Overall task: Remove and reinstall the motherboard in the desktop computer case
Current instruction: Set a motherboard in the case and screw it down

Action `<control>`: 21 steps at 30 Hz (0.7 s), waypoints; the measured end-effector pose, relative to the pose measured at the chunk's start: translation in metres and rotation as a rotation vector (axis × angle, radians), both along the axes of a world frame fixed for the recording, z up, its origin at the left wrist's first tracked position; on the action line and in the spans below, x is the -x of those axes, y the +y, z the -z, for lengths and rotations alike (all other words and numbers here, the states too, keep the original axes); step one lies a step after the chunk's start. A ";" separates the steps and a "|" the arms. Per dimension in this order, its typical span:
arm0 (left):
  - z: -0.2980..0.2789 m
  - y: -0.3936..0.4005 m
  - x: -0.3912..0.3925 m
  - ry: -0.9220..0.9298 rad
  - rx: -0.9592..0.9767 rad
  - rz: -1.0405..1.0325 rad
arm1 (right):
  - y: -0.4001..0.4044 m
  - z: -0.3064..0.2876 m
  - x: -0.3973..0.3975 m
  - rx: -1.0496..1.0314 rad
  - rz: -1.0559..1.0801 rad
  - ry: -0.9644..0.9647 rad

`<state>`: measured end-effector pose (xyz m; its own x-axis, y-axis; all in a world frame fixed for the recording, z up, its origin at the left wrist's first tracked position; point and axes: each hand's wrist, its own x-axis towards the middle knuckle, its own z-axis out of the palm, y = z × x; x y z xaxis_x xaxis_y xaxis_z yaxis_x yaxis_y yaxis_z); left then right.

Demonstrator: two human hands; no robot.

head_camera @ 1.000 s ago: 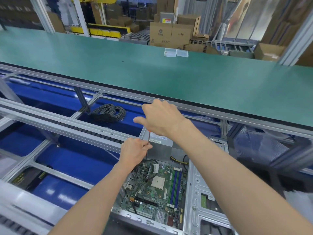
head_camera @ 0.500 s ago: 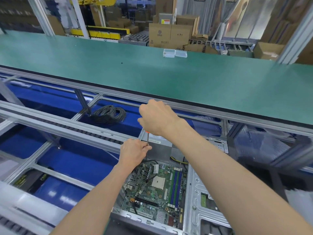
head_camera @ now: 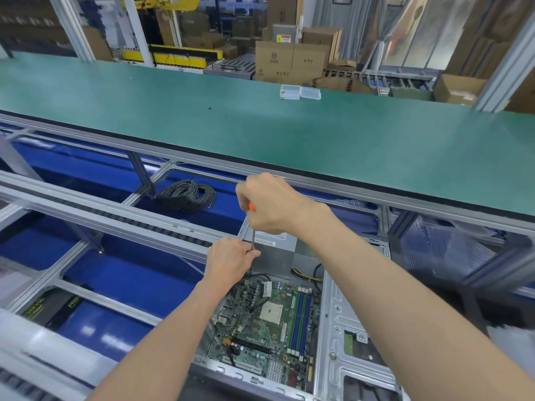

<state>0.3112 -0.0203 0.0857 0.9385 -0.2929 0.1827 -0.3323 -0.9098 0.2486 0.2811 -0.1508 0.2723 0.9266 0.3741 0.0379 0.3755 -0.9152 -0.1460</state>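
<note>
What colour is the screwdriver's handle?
Orange; a bit of the screwdriver handle peeks from the right hand in the head view.

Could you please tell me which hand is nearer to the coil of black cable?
Left. The left hand sits just below and right of the coil of black cable; the right hand, gripping the screwdriver, is farther right.

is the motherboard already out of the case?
No, the motherboard lies inside the open case, while the right hand holds a screwdriver upright and the left hand pinches its shaft.
</note>
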 end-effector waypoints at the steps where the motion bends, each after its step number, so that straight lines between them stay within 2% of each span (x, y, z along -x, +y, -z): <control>1: 0.000 0.000 0.000 0.007 -0.005 0.000 | -0.005 0.000 0.001 -0.022 -0.032 0.038; 4: -0.001 -0.002 -0.002 0.012 -0.040 0.014 | -0.013 0.004 0.004 -0.154 0.009 0.030; 7: -0.001 -0.003 -0.002 -0.006 -0.074 0.021 | -0.003 0.007 0.003 0.001 0.192 -0.088; 10: -0.001 0.000 -0.001 -0.026 -0.056 0.019 | 0.006 0.006 0.000 -0.020 0.113 -0.078; 14: -0.002 -0.001 -0.001 0.011 -0.060 0.015 | -0.012 0.002 0.002 -0.099 -0.041 0.074; 16: -0.003 -0.002 -0.001 0.013 -0.079 0.023 | -0.013 0.003 0.005 -0.120 0.034 0.027; 19: -0.002 -0.003 -0.002 -0.019 -0.108 0.029 | -0.001 0.003 0.005 0.081 0.186 -0.088; 21: -0.001 -0.002 -0.001 -0.035 -0.109 0.022 | 0.005 0.002 0.003 0.057 0.148 -0.090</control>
